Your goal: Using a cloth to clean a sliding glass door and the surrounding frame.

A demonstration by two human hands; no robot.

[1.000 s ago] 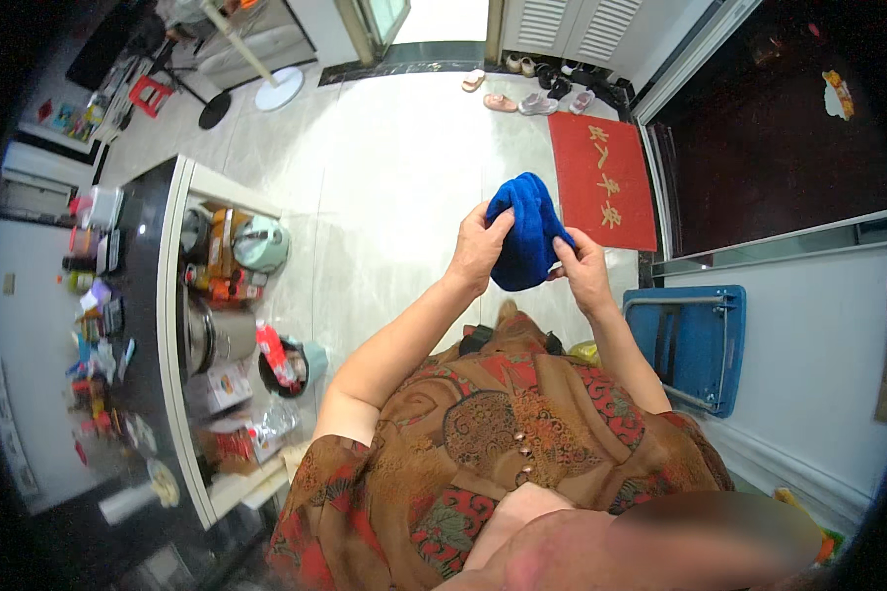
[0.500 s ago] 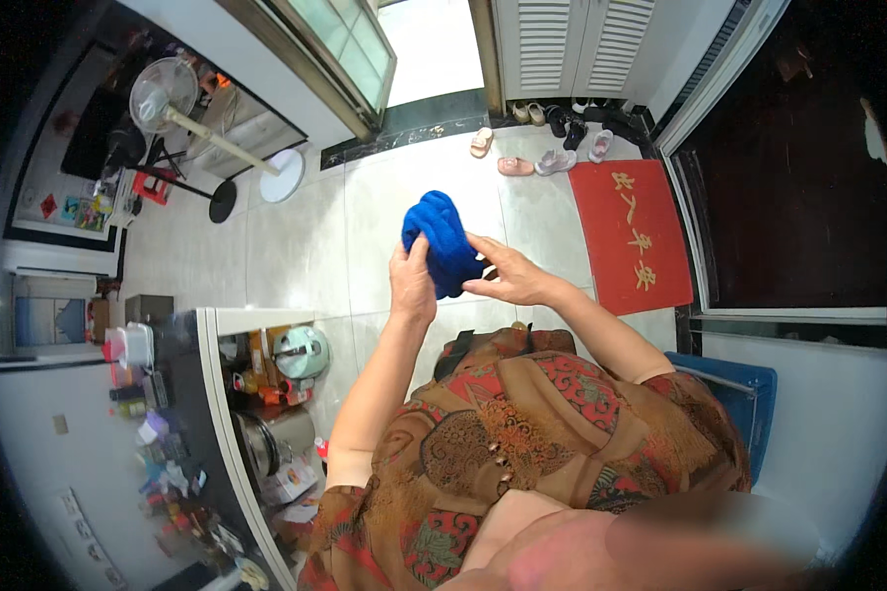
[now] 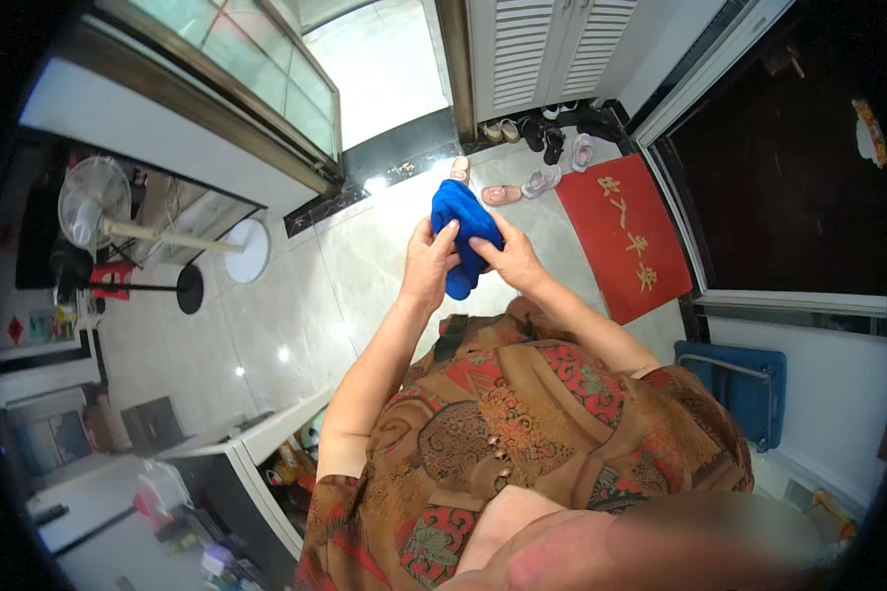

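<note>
A bright blue, soft bundle of cloth (image 3: 468,212) is held up in front of my body, above the floor. The fingers of my left hand (image 3: 430,264) close on its left side, the thumb lying on top. From the right, my right hand (image 3: 511,258) pinches it, its thumb pressed on the near part. A rounded end of the cloth hangs down between the two hands. Folds hide its full shape, so I cannot tell what kind of item it is.
Pink slippers (image 3: 503,195) and several other shoes lie by a louvred cabinet (image 3: 532,59). A red doormat (image 3: 629,236) is at the right, near a folded blue chair (image 3: 729,394). Two fans, one with a white base (image 3: 247,251), stand left. A cluttered counter (image 3: 232,483) is lower left.
The blue cloth has gone from a rounded, twisted bundle to a flatter, longer shape. My right hand has closed onto it from its edge. The view has turned and shifted.
</note>
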